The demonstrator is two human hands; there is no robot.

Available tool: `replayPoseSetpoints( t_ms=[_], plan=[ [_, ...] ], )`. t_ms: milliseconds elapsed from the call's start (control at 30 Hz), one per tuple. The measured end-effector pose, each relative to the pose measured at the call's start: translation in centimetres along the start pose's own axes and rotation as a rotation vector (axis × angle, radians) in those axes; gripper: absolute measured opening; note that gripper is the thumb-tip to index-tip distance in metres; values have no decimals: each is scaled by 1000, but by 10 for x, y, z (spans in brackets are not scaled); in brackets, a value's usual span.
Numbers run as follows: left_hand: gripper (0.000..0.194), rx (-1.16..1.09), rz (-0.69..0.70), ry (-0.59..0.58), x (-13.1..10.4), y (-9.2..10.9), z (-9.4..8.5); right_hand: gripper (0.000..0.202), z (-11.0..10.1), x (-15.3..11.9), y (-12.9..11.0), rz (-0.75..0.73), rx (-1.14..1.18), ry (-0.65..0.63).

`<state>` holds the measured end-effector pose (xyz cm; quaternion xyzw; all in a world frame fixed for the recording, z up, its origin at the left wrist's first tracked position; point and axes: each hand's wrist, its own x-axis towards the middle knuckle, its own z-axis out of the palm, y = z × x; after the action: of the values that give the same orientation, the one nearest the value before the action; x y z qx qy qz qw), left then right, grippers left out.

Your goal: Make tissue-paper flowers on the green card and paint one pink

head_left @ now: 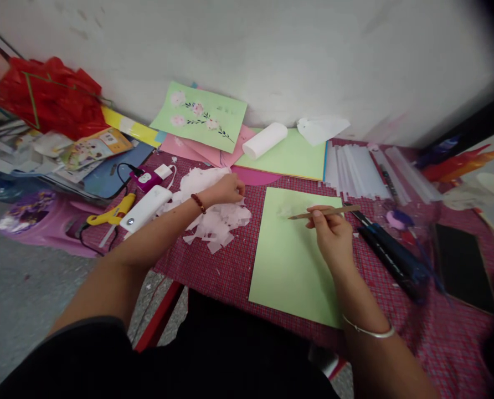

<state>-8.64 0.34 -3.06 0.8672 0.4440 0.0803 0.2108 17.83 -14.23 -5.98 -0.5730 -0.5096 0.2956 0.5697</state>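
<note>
My right hand [332, 230] is closed around a thin brown stick [340, 210], whose pointed tip is over the upper part of a green sheet [291, 260]. A faint whitish patch [289, 209] shows on the sheet near that tip. My left hand [226, 190], fingers curled together, is at the upper right of a heap of white paper pieces [220, 221]; whatever its fingertips pinch is too small to tell. Behind lies a green card [203, 119] with pink flowers and dark leaves.
Left of the heap lie a white device [146, 209], a purple charger [145, 178] and a yellow glue gun [120, 211]. A white paper roll [265, 140] rests behind. To the right are clear sticks [355, 170], dark pens [382, 252] and a black flat object [463, 266].
</note>
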Motion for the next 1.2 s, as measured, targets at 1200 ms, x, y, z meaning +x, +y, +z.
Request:
replayPoseSetpoints(
  t_ms=[1200],
  plan=[
    [4, -631, -9, -154, 28, 63, 28, 23, 13, 18, 20, 85, -22, 20]
  ],
)
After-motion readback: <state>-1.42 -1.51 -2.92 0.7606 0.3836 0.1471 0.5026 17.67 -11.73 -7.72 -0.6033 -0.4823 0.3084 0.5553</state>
